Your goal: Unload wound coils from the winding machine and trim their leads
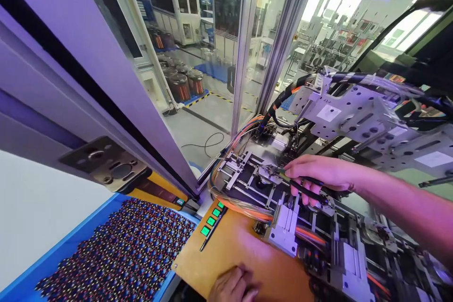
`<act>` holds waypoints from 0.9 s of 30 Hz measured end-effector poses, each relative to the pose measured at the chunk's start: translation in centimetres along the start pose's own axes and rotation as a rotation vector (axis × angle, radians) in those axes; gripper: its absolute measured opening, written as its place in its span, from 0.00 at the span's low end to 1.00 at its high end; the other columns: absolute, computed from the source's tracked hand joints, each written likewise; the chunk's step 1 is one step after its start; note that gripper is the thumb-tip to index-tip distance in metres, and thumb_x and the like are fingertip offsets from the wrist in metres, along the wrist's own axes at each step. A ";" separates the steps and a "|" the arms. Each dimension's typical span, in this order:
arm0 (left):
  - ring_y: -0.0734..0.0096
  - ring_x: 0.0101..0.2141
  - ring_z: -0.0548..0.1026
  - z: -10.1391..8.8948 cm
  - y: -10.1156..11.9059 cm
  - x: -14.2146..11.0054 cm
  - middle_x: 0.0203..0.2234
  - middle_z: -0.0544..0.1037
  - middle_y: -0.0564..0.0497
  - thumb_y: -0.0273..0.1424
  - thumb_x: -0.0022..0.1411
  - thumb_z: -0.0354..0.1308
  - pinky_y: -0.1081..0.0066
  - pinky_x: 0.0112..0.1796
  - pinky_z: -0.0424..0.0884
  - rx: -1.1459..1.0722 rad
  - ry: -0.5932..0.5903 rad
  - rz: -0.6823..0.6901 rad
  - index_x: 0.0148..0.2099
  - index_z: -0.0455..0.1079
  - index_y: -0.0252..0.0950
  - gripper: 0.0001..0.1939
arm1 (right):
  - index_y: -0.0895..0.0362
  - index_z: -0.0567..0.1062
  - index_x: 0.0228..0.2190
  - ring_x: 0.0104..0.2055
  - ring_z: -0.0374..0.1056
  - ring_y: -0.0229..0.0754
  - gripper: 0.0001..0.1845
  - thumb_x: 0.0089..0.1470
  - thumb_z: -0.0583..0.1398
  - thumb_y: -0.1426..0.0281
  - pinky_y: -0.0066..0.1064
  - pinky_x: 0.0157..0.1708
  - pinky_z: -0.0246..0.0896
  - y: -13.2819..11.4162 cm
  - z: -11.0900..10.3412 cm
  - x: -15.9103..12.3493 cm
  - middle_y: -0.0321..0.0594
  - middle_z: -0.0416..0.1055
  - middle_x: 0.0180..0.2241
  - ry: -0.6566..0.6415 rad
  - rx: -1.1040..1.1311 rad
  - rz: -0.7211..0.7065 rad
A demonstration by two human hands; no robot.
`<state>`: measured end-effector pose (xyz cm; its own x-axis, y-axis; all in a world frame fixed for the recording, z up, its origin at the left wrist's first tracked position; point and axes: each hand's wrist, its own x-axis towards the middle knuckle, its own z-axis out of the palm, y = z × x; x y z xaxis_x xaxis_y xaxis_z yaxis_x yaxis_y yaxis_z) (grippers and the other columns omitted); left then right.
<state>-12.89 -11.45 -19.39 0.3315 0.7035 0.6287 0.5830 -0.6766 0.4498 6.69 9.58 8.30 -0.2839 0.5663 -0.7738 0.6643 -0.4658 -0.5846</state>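
My right hand [311, 174] reaches in from the right, its fingers wrapped around a pair of pliers [307, 191] with dark handles. The pliers' jaws point left, at a small metal fixture [271, 174] on the machine's rail assembly; whether they grip anything there is too small to tell. Low in the view, my left hand [231, 285] rests on the tan panel [255, 250] with its fingers curled in, and nothing shows in them. Several green square buttons [211, 221] line the panel's left side, beside a black pen [208, 236].
A blue tray [81, 226] full of small dark parts stands at lower left. Orange and clear tubing [244, 205] runs along the rails. A metal plate arm with cables [354, 113] overhangs at right. An aluminium frame post [244, 52] and glass panes rise behind.
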 end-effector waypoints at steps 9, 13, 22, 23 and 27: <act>0.71 0.24 0.81 0.7 -0.2 -0.9 0.26 0.82 0.47 0.33 0.70 0.51 0.78 0.29 0.78 -0.023 -0.016 -0.001 0.41 0.71 0.33 0.11 | 0.61 0.67 0.29 0.20 0.70 0.34 0.09 0.55 0.55 0.67 0.19 0.15 0.63 0.4 0.0 0.4 0.43 0.73 0.29 -0.032 -0.064 0.016; 0.72 0.24 0.81 0.6 -0.2 -0.7 0.25 0.81 0.48 0.33 0.70 0.50 0.78 0.28 0.78 -0.018 -0.027 0.000 0.41 0.71 0.33 0.11 | 0.60 0.68 0.28 0.20 0.70 0.36 0.10 0.54 0.56 0.65 0.19 0.09 0.53 0.7 -0.4 0.9 0.43 0.74 0.30 -0.021 -0.102 0.030; 0.72 0.23 0.80 0.3 -0.1 -0.4 0.25 0.81 0.48 0.32 0.69 0.51 0.78 0.27 0.78 -0.025 -0.034 0.006 0.41 0.71 0.33 0.10 | 0.60 0.70 0.25 0.15 0.64 0.32 0.10 0.55 0.54 0.69 0.21 0.12 0.61 -0.4 0.2 0.5 0.44 0.75 0.28 0.020 -0.052 0.070; 0.72 0.23 0.80 0.3 -0.1 -0.4 0.25 0.81 0.48 0.32 0.69 0.51 0.78 0.27 0.78 -0.026 -0.033 0.005 0.41 0.71 0.33 0.10 | 0.60 0.70 0.24 0.15 0.64 0.32 0.11 0.55 0.55 0.69 0.22 0.12 0.61 -0.4 0.2 0.6 0.44 0.75 0.28 0.020 -0.043 0.067; 0.73 0.23 0.80 0.4 -0.1 -0.4 0.25 0.81 0.48 0.32 0.70 0.51 0.79 0.28 0.78 -0.028 -0.023 0.001 0.40 0.71 0.33 0.11 | 0.59 0.70 0.22 0.15 0.64 0.34 0.11 0.51 0.58 0.66 0.24 0.12 0.60 0.4 0.4 0.8 0.42 0.74 0.25 0.014 -0.031 -0.021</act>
<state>-12.84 -11.58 -19.93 0.3489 0.7073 0.6148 0.5617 -0.6830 0.4669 6.43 9.61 7.36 -0.2885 0.5848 -0.7582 0.6793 -0.4331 -0.5925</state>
